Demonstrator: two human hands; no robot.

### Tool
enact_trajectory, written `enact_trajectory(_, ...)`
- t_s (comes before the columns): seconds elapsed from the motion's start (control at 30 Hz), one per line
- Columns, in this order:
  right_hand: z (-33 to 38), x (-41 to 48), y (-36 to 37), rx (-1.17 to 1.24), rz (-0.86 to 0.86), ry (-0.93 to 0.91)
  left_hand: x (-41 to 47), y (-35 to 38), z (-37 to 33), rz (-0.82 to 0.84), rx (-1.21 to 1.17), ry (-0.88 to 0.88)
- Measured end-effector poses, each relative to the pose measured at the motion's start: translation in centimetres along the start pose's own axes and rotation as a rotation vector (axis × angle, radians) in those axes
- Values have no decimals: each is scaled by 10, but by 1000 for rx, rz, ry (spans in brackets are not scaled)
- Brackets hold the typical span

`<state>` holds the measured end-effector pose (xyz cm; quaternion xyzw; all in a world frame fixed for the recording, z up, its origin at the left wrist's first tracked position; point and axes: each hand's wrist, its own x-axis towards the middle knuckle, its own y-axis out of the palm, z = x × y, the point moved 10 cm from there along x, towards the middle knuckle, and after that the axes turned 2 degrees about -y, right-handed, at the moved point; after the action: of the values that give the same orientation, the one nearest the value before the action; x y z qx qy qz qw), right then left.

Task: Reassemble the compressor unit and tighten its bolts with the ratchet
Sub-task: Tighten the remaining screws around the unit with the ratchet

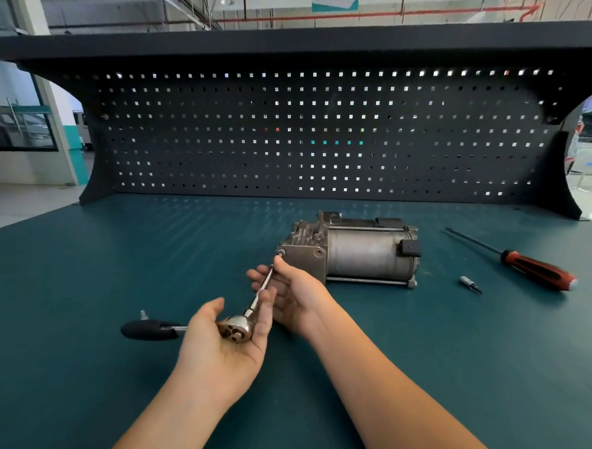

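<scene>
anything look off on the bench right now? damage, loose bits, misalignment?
Nothing damaged or spilled. Only strays: a small bit lies loose between the compressor and the screwdriver, and a small metal piece sits behind the ratchet handle. The left hand holds the ratchet; the right hand guides its extension toward a corner bolt.

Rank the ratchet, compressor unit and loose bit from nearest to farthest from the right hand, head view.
1. ratchet, extension pinched by the right hand.
2. compressor unit, just behind, rightward.
3. loose bit, far right on the bench.
</scene>
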<state>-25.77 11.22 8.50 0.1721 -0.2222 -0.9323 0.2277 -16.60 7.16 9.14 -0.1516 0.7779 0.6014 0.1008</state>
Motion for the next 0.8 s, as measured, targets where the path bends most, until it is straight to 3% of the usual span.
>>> enact_trajectory(0.07, -1, 0, 0, 42, 7, 13, -2, 7, 5, 44, 124, -16)
enact_trajectory(0.17, 0, -3, 2, 125, 19, 25, -5, 15, 10, 49, 500, 24)
enact_trajectory(0.27, 0, -2, 1, 104, 11, 24, -7, 28, -5, 45, 959, 239)
enact_trajectory(0.33, 1, 0, -1, 78, -14, 8, -10, 44, -12, 104, 1419, 415)
enact_trajectory(0.43, 2, 2, -7, 32, -50, -32, -8, 58, -10, 35, 2355, 728)
enact_trajectory(0.5, 4, 2, -11, 20, -47, -66, -17, 70, 1, 13, 2687, 1002)
enact_trajectory(0.67, 7, 5, -9, -48, -28, -126, -10, 68, 4, 30, 2923, 1040)
enact_trajectory(0.8, 9, 6, -10, -19, -62, -133, -5, 62, -3, 150, 2555, 846)
